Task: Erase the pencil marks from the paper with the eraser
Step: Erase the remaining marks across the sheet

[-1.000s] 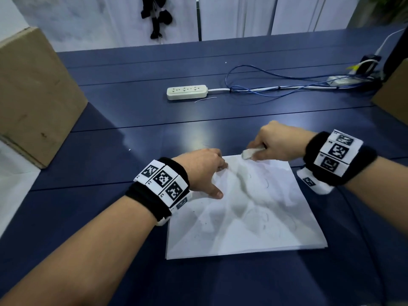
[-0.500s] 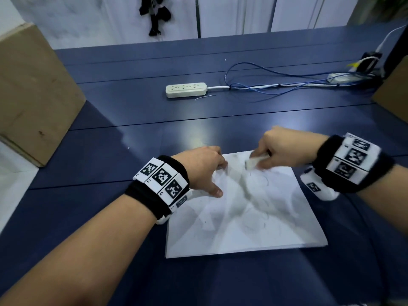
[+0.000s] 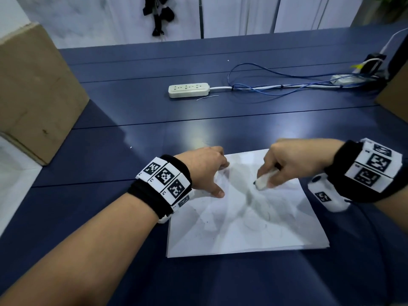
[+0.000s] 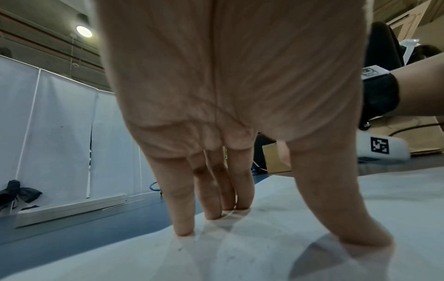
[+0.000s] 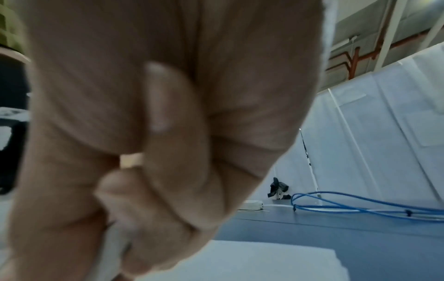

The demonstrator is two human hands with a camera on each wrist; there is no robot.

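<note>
A white sheet of paper (image 3: 242, 228) with faint pencil marks lies on the dark blue table (image 3: 154, 115). My left hand (image 3: 206, 171) presses straight fingers down on the paper's far left corner; in the left wrist view the fingertips (image 4: 183, 230) stand on the paper (image 4: 240, 256). My right hand (image 3: 287, 164) grips a white eraser (image 3: 263, 181) and holds its dark tip on the paper near the upper middle. In the right wrist view the curled fingers (image 5: 153, 218) hide most of the eraser (image 5: 110, 252).
A white power strip (image 3: 188, 90) with blue cables (image 3: 276, 85) lies farther back on the table. A cardboard box (image 3: 33, 93) stands at the left, another box (image 3: 395, 93) at the right edge. White curtains hang behind the table.
My right hand has moved the eraser from the paper's far edge toward me and onto the sheet's upper middle. The left hand has stayed pressed on the corner.
</note>
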